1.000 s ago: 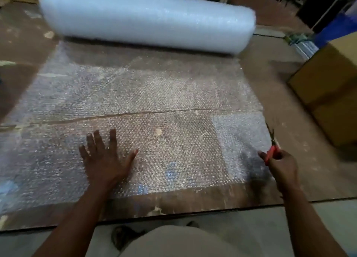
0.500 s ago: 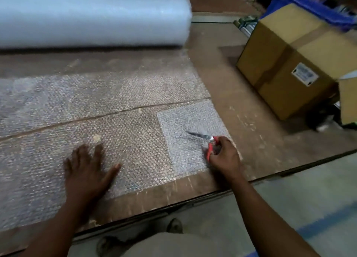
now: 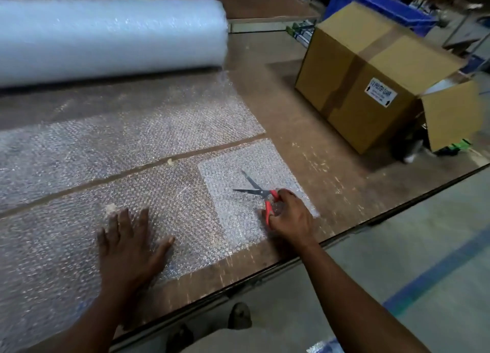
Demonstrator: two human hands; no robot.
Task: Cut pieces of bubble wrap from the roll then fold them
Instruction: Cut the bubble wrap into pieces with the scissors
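A big white bubble wrap roll [image 3: 106, 37] lies across the back of the brown table [image 3: 305, 130]. Its unrolled sheet [image 3: 119, 146] reaches toward me. A cut strip [image 3: 66, 236] lies along the near edge, split from the sheet by a thin gap. On its right end a whiter, doubled patch [image 3: 238, 209] shows. My left hand [image 3: 130, 246] presses flat on the strip, fingers spread. My right hand [image 3: 289, 217] grips red-handled scissors [image 3: 258, 192] with blades spread apart, pointing left over the doubled patch.
A taped cardboard box [image 3: 371, 71] with a white label and a hanging flap stands on the table's right side. A blue bin [image 3: 381, 5] sits behind it. The table's front edge [image 3: 265, 270] runs diagonally; my shoes and grey floor with a blue stripe lie below.
My right hand brought the scissors from the strip's right edge in over the doubled patch, and the blades have spread apart. The view swung right, showing the box. My left hand stays pressed down.
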